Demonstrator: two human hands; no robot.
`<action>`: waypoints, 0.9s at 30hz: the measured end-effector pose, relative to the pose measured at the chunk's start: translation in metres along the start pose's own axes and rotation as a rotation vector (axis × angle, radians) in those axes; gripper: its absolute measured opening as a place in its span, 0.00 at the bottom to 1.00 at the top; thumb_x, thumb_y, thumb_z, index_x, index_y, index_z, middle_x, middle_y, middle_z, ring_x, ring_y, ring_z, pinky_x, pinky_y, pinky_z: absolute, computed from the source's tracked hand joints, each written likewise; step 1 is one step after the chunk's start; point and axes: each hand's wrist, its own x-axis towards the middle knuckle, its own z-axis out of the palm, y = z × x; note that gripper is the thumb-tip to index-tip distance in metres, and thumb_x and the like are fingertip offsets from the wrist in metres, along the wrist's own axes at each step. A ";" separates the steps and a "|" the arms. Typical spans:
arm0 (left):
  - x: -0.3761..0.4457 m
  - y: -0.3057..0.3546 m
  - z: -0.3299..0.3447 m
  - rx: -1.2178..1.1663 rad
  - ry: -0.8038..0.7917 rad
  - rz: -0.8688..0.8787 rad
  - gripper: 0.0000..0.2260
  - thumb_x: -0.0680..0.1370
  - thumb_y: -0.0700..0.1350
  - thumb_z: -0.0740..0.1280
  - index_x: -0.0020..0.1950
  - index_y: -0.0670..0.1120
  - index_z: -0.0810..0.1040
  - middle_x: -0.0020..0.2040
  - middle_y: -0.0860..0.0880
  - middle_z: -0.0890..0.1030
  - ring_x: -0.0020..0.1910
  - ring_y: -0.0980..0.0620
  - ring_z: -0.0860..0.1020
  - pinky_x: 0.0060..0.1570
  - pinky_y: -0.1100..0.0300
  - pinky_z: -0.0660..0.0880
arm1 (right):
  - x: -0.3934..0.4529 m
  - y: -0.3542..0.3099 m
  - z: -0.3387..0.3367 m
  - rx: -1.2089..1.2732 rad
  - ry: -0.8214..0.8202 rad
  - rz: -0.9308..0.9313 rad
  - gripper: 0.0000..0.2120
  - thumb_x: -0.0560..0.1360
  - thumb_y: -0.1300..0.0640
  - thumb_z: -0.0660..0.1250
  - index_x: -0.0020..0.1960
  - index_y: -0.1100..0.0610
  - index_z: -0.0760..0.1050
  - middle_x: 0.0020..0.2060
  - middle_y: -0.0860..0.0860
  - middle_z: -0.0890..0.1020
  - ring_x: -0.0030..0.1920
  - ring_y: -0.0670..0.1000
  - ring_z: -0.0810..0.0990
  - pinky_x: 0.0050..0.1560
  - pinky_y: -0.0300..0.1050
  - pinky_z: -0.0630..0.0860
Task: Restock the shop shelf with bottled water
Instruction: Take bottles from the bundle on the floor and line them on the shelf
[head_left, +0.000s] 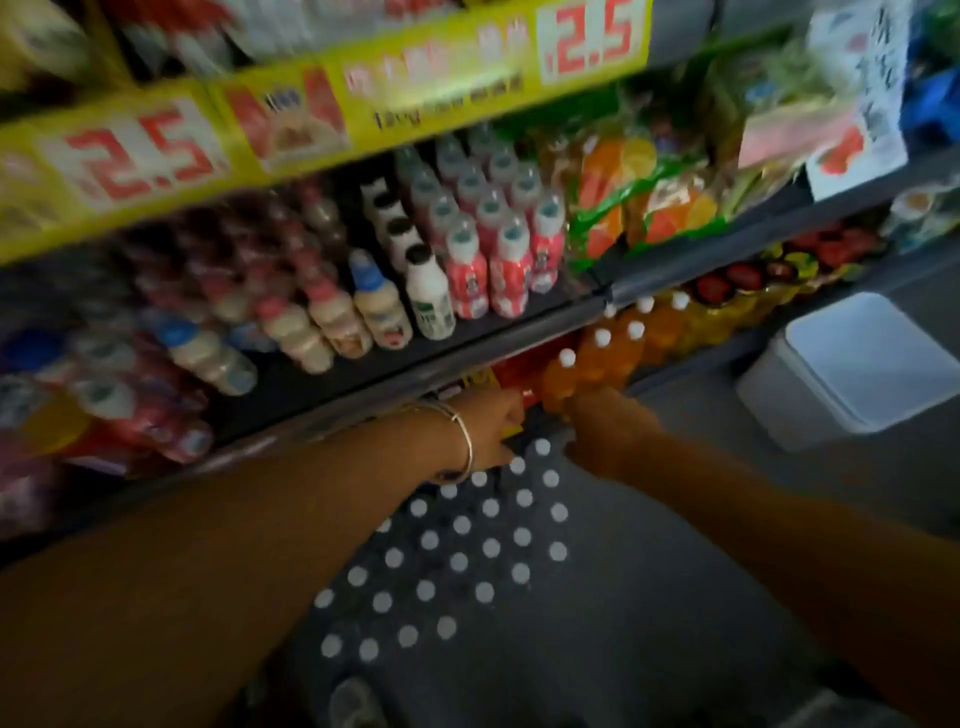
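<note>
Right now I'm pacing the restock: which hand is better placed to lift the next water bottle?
Probably left: the left hand touches the white-capped water bottles; the right hand is by the orange bottles.

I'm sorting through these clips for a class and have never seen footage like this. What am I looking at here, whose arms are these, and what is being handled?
There is no machine here. The one picture comes from a wide-angle camera worn on a person's head, looking forward and down, so the two arms reaching in from the bottom are the wearer's own.

The left hand, with a bangle on the wrist, and the right hand both reach toward the lowest shelf, near orange bottles with white caps. The picture is dark and blurred there, so I cannot tell what either hand grips.

Below the hands, the grid of white dots is the caps of water bottles packed together on the floor. The shelf above carries small drink bottles, and yellow price strips read 2.5. A white bin stands on the right.
</note>
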 end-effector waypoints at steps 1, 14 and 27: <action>0.020 -0.011 0.027 0.003 -0.013 -0.003 0.18 0.75 0.42 0.67 0.65 0.42 0.70 0.63 0.43 0.71 0.62 0.44 0.72 0.59 0.58 0.70 | 0.016 0.010 0.030 0.036 -0.039 0.045 0.16 0.78 0.58 0.61 0.64 0.60 0.70 0.63 0.58 0.72 0.64 0.59 0.72 0.61 0.51 0.71; 0.197 -0.102 0.271 0.039 -0.004 -0.024 0.20 0.75 0.44 0.68 0.66 0.45 0.69 0.68 0.42 0.66 0.67 0.41 0.66 0.65 0.49 0.66 | 0.165 0.093 0.323 0.370 -0.124 0.407 0.31 0.72 0.50 0.71 0.68 0.61 0.62 0.64 0.60 0.73 0.65 0.61 0.71 0.62 0.53 0.71; 0.229 -0.124 0.308 0.070 0.084 0.006 0.20 0.74 0.45 0.69 0.64 0.43 0.69 0.65 0.43 0.69 0.65 0.44 0.68 0.64 0.48 0.67 | 0.198 0.123 0.378 0.715 0.008 0.354 0.32 0.64 0.57 0.78 0.65 0.56 0.71 0.60 0.55 0.77 0.61 0.55 0.75 0.58 0.45 0.71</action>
